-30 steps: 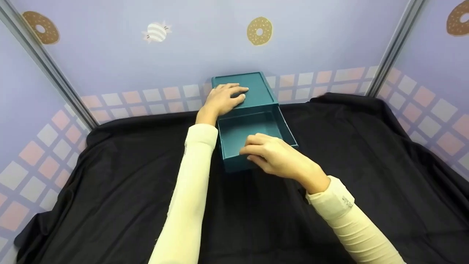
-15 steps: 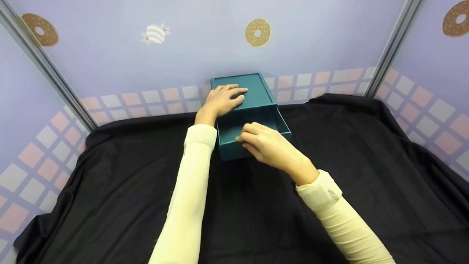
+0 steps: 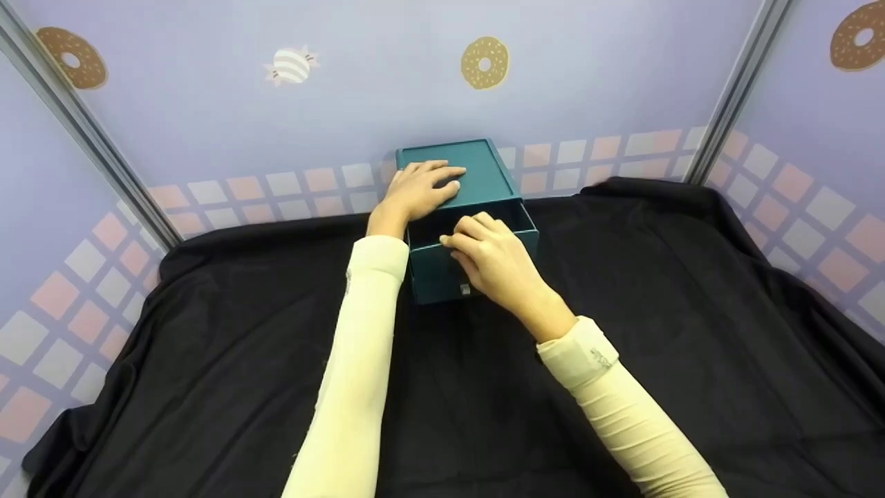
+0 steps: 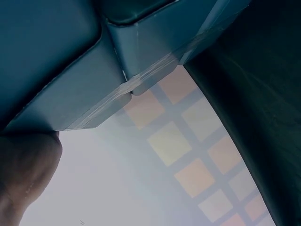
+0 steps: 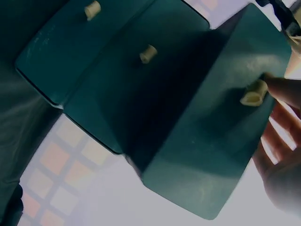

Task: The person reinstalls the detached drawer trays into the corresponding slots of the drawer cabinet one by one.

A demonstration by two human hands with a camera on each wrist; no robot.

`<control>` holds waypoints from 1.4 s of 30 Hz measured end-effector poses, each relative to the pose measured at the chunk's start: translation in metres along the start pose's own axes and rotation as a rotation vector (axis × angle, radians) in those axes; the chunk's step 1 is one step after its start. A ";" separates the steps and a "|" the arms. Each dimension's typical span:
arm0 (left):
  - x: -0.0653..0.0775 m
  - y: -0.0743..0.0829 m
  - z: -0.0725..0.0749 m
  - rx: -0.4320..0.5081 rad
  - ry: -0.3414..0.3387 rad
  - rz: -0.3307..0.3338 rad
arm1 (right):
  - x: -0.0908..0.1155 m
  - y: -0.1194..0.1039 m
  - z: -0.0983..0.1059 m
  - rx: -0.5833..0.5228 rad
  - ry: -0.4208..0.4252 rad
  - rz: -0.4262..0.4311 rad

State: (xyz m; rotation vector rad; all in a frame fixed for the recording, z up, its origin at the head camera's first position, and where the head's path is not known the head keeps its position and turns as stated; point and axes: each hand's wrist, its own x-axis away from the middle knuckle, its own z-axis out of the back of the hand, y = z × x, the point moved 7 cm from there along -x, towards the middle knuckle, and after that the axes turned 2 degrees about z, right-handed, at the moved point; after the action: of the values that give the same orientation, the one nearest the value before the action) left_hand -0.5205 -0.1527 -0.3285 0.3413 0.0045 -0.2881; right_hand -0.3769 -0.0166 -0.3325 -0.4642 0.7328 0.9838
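A teal drawer cabinet (image 3: 480, 169) stands against the back wall, its top drawer (image 3: 435, 266) partly pulled out. My left hand (image 3: 417, 192) rests on the cabinet's top with fingers spread; one finger (image 4: 30, 165) shows beside the cabinet in the left wrist view. At the drawer's front, my right hand (image 3: 494, 259) holds the upper edge, fingers curled over it and thumb outside. The right wrist view shows the thumb (image 5: 284, 89) right at a pale knob (image 5: 254, 94) on the drawer front. Much of the drawer's inside is hidden by this hand.
Two lower drawers (image 5: 110, 84) sit flush in the cabinet, each with a small pale knob (image 5: 148, 54). Black cloth (image 3: 228, 346) covers the table. Patterned lilac panels (image 3: 373, 83) enclose the back and sides, joined by metal posts (image 3: 736, 93).
My right hand and the top drawer have moved back toward the cabinet, so the drawer sticks out less. The left hand has stayed on the cabinet's top.
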 end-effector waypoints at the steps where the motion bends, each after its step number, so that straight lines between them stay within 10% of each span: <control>1: 0.000 0.000 -0.001 -0.001 -0.003 0.000 | 0.001 0.001 -0.001 0.004 0.019 -0.008; 26: -0.003 0.010 -0.001 -0.015 0.013 0.004 | 0.020 0.002 -0.020 0.176 0.297 -0.183; 42: 0.003 0.001 0.002 0.003 0.011 0.024 | 0.013 0.011 -0.043 0.178 0.147 -0.283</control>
State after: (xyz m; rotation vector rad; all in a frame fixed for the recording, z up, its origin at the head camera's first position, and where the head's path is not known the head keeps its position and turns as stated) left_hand -0.5175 -0.1528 -0.3267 0.3461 0.0108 -0.2629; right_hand -0.3969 -0.0314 -0.3718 -0.4732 0.8523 0.6185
